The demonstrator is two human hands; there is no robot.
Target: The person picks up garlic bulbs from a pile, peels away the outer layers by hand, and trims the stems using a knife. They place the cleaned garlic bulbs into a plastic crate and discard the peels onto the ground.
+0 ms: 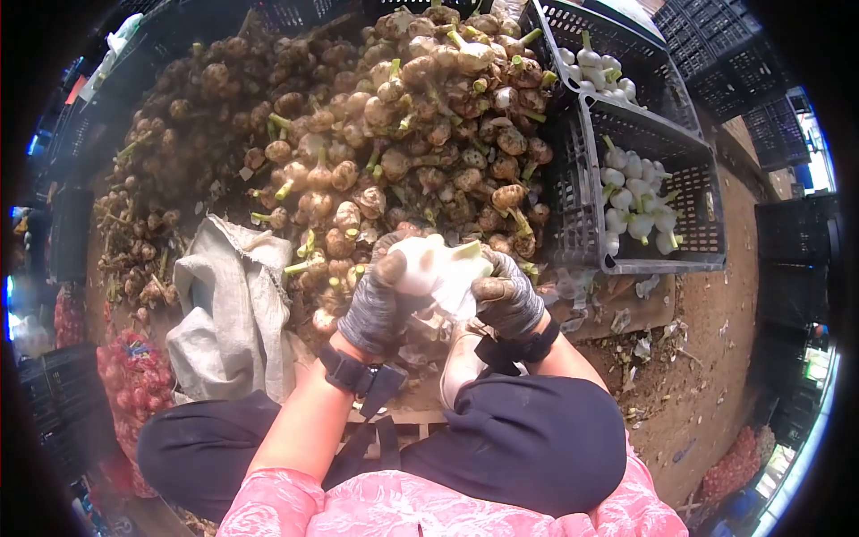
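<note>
Between my gloved hands is a white garlic bulb [419, 263], in front of the heap. My left hand [374, 302] is closed around the bulb's left side. At its right end, my right hand [512, 297] pinches the pale green stem and a loose flap of white skin [458, 291] that hangs below. Part of each hand's fingers is hidden behind the bulb. Just beyond lies a big heap of unpeeled garlic [394, 125] with brown, soiled skins and cut green stems.
At the right a black crate [658, 266] holds several clean white bulbs, with another crate [546, 22] behind it. A grey cloth sack [228, 304] lies left of my legs, near a red mesh bag [134, 376]. Skin scraps litter the ground [707, 376].
</note>
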